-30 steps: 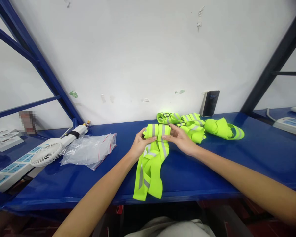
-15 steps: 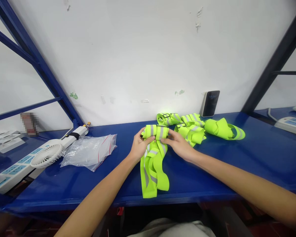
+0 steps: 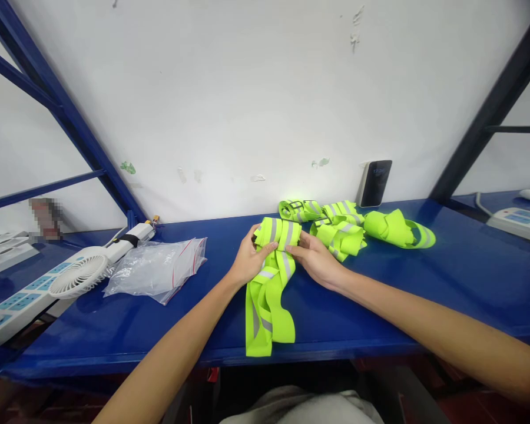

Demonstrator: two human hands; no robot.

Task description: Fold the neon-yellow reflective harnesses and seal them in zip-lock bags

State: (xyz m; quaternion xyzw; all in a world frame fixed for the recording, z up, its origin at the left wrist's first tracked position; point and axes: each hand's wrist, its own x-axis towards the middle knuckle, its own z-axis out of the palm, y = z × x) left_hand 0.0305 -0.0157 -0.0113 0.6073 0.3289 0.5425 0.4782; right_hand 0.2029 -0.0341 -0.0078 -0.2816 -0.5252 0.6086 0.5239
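Lime strap [image 3: 276, 294] in both hands [image 3: 248, 260] [image 3: 320, 260]

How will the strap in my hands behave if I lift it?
The strap would likely flop: its loose tails curve and overlap. It's probably light, being thin, flat fabric. The bundled top may loosen if let go, since your left hand and right hand both pinch it.

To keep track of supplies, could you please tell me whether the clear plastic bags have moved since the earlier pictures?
No, judged against the blue table, the plastic bags keep their place; only the view shifted slightly.
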